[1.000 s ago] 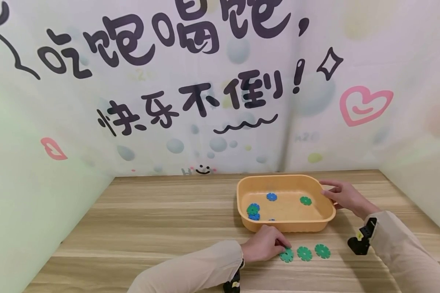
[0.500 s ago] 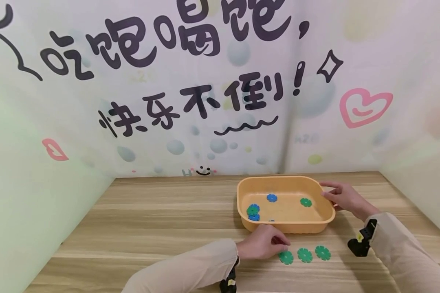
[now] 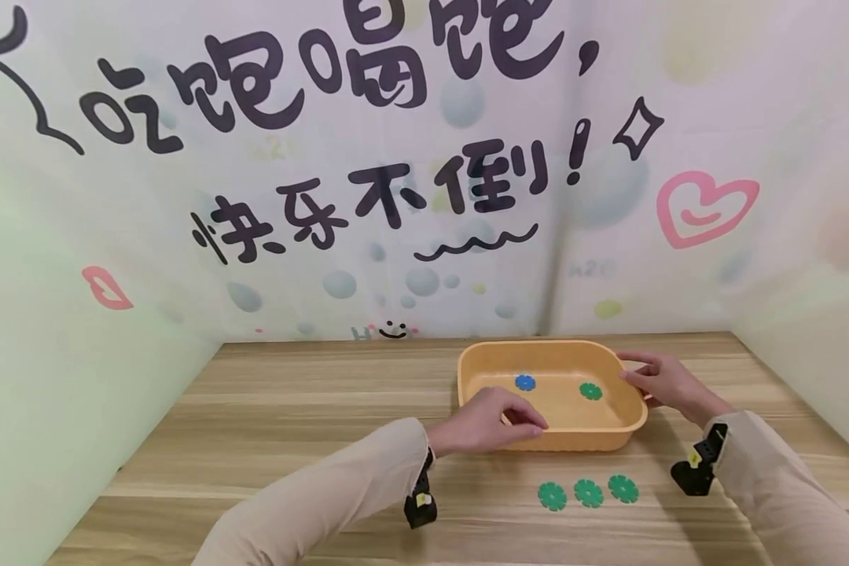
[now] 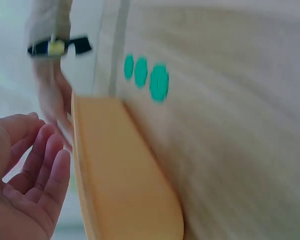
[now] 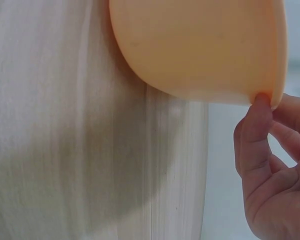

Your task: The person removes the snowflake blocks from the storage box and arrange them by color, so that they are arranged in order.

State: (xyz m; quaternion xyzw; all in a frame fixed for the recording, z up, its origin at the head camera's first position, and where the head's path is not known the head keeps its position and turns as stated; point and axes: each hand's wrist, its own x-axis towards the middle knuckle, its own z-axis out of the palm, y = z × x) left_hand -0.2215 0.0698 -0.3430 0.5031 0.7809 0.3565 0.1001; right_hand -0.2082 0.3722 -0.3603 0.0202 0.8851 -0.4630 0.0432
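An orange plastic basin [image 3: 587, 442] stands on the wooden table. My right hand [image 3: 675, 385] pinches its right rim, the thumb and fingers on either side of the wall in the right wrist view. Over the basin's near left rim hovers my left hand [image 3: 486, 423], fingers loosely bent and holding nothing. Inside the basin lie a blue notched disc [image 3: 525, 383] and a green notched disc [image 3: 590, 391]; the left hand hides the basin's near left corner. In front of the basin, three green notched discs form a row: left [image 3: 553, 496], middle [image 3: 589, 494] and right [image 3: 623, 489].
Behind the table [image 3: 311, 409] hangs a white printed cloth [image 3: 368, 259] with black characters, and pale cloth walls stand at both sides. Each wrist carries a black camera mount, the left mount [image 3: 420, 507] and the right mount [image 3: 699, 464].
My left hand has let go of the leftmost green disc, leaving it in the row, and has risen up and left to the basin's near rim. The right hand stays on the basin.
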